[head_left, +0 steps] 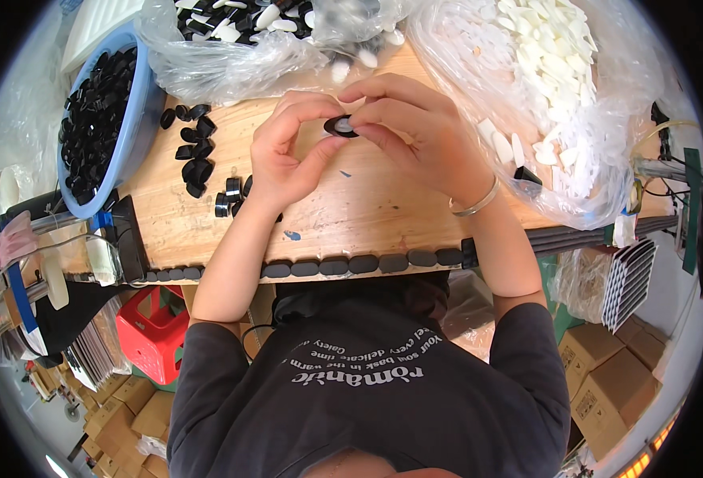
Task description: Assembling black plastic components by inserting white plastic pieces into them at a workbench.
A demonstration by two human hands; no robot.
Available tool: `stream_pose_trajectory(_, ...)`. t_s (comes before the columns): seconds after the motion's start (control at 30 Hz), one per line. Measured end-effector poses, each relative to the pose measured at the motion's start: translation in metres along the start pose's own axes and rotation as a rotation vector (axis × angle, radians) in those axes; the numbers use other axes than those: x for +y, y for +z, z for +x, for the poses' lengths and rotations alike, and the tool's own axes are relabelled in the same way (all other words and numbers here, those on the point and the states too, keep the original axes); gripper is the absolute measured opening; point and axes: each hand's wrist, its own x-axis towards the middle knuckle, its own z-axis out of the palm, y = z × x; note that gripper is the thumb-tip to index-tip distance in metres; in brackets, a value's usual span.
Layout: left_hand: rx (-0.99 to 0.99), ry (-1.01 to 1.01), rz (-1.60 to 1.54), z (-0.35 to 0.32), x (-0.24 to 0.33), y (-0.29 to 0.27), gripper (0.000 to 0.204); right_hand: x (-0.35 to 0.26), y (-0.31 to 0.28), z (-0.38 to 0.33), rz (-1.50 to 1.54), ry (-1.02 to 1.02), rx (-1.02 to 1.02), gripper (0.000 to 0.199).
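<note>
Over the middle of the wooden table, my two hands meet at a small black oval cap with a white piece showing inside it. My left hand pinches the cap's left end between thumb and forefinger. From the other side, the closed fingers of my right hand grip its right end, partly covering it. Left of my left hand, several loose black caps lie in a loose column. A smaller cluster of black caps sits beside my left forearm, which hides part of it.
A blue basin full of black caps stands at the far left. At the back, a clear plastic bag holds black and white pieces. White oval pieces fill another bag on the right. Dark padding lines the table's near edge; a red stool stands below.
</note>
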Motion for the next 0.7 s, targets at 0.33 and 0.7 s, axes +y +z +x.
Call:
stream_pose_trajectory(0.33, -0.05, -0.116, -0.076, -0.003, 0.0, 0.002, 0.026, 0.002, -0.001, -0.003, -0.186, -0.129, -0.049, 0.014)
stream_pose_trajectory(0.7, -0.043, -0.315, -0.271, -0.014, -0.003, 0.003, 0.032, 0.006, 0.007, -0.002, -0.291, -0.227, -0.001, 0.013)
